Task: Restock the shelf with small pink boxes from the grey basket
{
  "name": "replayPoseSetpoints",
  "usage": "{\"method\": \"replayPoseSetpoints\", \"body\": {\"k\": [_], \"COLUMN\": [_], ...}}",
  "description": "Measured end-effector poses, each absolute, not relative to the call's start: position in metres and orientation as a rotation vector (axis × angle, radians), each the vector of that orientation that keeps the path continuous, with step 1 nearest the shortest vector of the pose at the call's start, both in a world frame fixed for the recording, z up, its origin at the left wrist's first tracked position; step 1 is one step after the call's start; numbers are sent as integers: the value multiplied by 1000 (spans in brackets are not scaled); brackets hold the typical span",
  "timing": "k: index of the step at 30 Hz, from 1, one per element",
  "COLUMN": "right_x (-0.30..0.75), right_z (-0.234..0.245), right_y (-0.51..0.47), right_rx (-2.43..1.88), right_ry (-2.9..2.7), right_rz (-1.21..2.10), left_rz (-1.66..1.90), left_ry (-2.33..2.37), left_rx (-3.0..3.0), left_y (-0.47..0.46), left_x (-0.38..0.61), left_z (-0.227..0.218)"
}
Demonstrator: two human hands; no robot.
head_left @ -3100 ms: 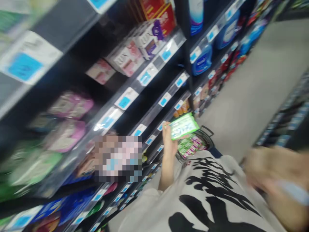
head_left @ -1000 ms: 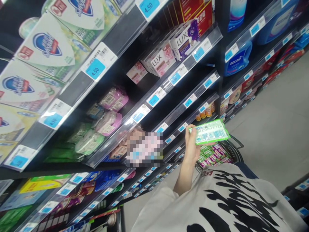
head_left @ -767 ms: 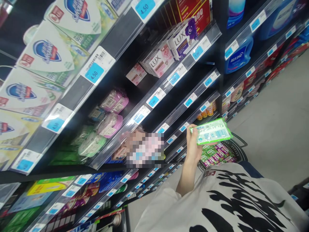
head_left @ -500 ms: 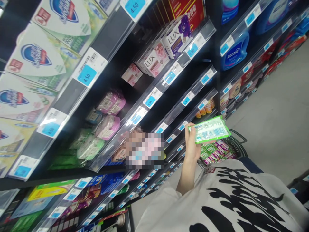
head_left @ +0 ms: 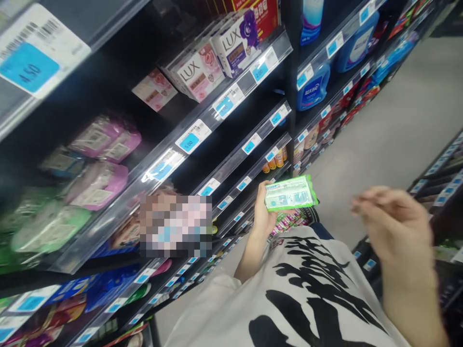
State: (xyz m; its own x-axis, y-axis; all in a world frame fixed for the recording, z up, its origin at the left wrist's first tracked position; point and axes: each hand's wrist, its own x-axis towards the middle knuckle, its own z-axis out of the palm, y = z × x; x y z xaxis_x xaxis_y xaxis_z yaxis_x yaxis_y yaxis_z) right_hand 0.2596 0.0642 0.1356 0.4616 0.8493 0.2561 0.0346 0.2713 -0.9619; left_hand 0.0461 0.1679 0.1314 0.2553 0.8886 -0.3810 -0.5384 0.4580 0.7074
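Observation:
My left hand (head_left: 263, 212) holds a flat green packet (head_left: 290, 193) level in front of my chest, thumb on its near edge. Just under the packet lies a black shopping basket (head_left: 311, 215) with several small green and pink packs in it. My right hand (head_left: 396, 226) is raised at the right, blurred by motion, fingers loosely curled toward the packet, about a hand's width from it, with nothing seen in it.
A dark store shelf unit (head_left: 231, 103) with blue price tags fills the left. It carries LUX soap boxes (head_left: 217, 55), pink and green wrapped packs (head_left: 97, 164), and blue detergent jugs (head_left: 313, 89). The grey aisle floor (head_left: 390, 125) runs right; another shelf (head_left: 441, 173) edges it.
My right hand has come into view from the right and risen toward the packet. The view has swung left and down; the left hand keeps the packet.

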Motion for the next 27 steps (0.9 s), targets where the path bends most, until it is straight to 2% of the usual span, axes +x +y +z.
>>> {"method": "replayPoseSetpoints", "body": {"k": [4,6,11,15,19,27], "right_x": [243,226,204,211,212,213], "right_z": [113,105,101,106,113,119], "right_y": [82,86,85,83,82,80], "right_rx": [-1103,-1108,-1223,-1542,-1844,-1795], "right_ry": [-1039,-1155,-1313,-1603,-1941,-1850], "right_rz": [993,1041,792,494,306,369], "left_rz": [878,804,764,849,688,660], "left_ry": [808,793,835,761,643,570], "left_rx": [373,332,351,538,498,281], "left_y": [157,148,130,131,132,134], "left_x": [59,69,89,83,71,66], "left_z": [122,113,93,86,78,75]}}
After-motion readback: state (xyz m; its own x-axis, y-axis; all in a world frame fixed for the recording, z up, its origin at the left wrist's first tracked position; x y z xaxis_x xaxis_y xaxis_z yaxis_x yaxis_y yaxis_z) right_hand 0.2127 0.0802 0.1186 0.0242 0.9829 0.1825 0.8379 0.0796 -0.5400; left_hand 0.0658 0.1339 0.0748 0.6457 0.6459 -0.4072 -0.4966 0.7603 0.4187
